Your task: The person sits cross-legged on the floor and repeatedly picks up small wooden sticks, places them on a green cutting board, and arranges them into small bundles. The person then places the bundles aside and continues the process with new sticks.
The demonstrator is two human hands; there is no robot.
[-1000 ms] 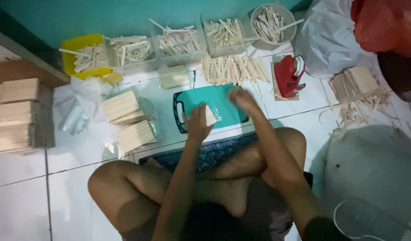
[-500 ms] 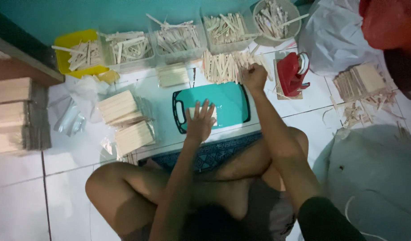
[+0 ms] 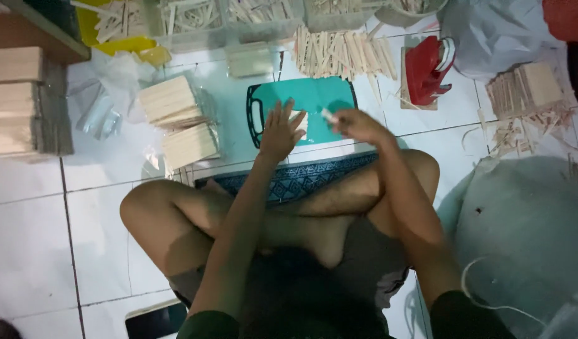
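Observation:
I sit cross-legged on a white tiled floor before a teal cutting board (image 3: 320,94). My left hand (image 3: 280,130) lies flat with fingers spread on a small pale piece of wood (image 3: 300,120) on the board. My right hand (image 3: 358,124) hovers over the board's right part, pinching a short wooden stick (image 3: 328,115) between its fingertips. A loose pile of flat wooden sticks (image 3: 342,51) lies just beyond the board.
Clear tubs of sticks (image 3: 232,16) and a yellow tub (image 3: 110,28) line the far side. Stacks of thin wood sheets (image 3: 176,119) lie left of the board, more stacks (image 3: 19,100) at far left. A red tool (image 3: 426,68) and a wood bundle (image 3: 527,88) are on the right.
My right hand came back from the stick pile to the board with a stick in its fingers. My left hand stayed pressed on the board.

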